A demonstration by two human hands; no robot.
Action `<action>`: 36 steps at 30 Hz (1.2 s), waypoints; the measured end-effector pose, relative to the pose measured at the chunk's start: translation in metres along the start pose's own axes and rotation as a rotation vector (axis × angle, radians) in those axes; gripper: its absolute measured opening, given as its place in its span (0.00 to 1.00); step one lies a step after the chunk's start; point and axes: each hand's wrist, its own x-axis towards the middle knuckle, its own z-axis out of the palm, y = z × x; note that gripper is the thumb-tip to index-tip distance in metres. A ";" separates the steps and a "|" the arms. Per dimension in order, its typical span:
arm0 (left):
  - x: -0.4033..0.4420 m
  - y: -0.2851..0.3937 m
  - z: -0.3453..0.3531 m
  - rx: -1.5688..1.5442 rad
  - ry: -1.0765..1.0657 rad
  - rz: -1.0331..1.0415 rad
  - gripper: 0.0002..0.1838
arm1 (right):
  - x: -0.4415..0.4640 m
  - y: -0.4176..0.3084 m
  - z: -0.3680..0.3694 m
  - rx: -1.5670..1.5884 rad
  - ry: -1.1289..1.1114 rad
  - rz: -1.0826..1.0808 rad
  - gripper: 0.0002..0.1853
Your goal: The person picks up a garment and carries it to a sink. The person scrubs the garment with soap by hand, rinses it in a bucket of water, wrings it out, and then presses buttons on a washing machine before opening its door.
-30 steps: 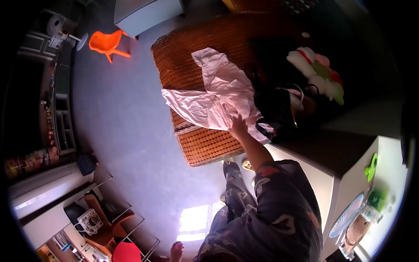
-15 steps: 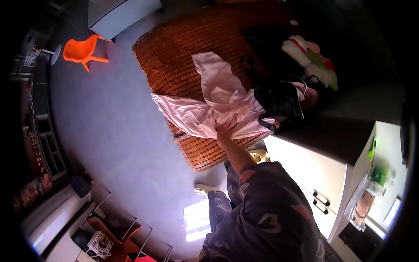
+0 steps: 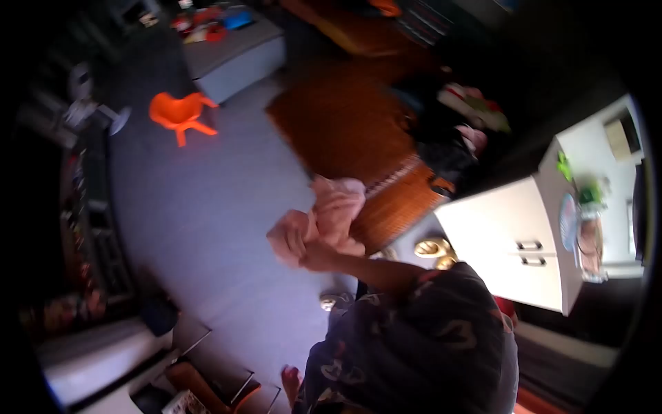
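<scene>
A pink cloth (image 3: 339, 201) hangs bunched up from my right hand (image 3: 316, 256), which is closed on it. The cloth is over the grey floor, by the near-left edge of the brown woven mat (image 3: 345, 124). Low in the view, my left hand (image 3: 292, 379) is partly visible beside my dark patterned clothing, apart from the cloth. Motion blur hides how its fingers are set. On the mat's right side lie a black bag (image 3: 448, 162) and plush toys (image 3: 472, 105).
An orange chair (image 3: 181, 114) stands at the upper left, beside a grey box-like table (image 3: 241, 62). A white cabinet (image 3: 496, 228) is on the right, with yellow slippers (image 3: 432, 248) near its base. A fan (image 3: 86, 103) stands far left.
My right hand has lifted the pink cloth off the mat and drawn it left and towards me, bunching it. The view has shifted. My left hand has come back into view.
</scene>
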 end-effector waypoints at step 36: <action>0.586 0.365 -0.568 -1.030 1.294 0.436 0.21 | 1.020 -0.042 0.034 -0.284 -0.112 -0.347 0.13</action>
